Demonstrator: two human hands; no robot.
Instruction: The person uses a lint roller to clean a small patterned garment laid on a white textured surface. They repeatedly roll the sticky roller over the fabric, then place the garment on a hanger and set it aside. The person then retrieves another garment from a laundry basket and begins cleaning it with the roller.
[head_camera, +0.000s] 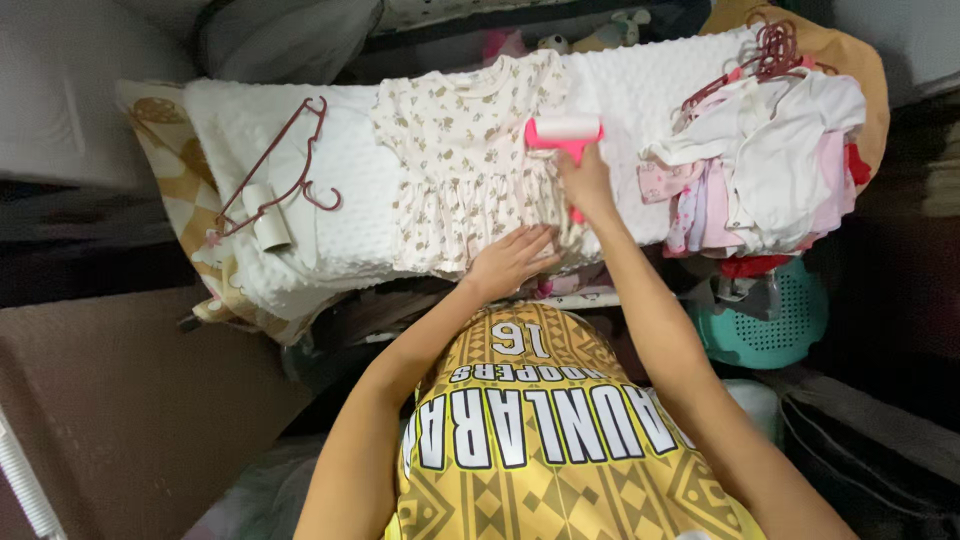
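Note:
A small cream dress with a floral print lies flat on a white bubbled blanket. My right hand grips the pink handle of a lint roller, whose white roll rests on the dress's right sleeve area. My left hand lies flat with spread fingers on the dress's lower hem, pressing it down.
A dark red clothes hanger and a cardboard tube lie on the blanket at left. A pile of white and pink baby clothes with hangers sits at right. A teal plastic basket stands below that pile.

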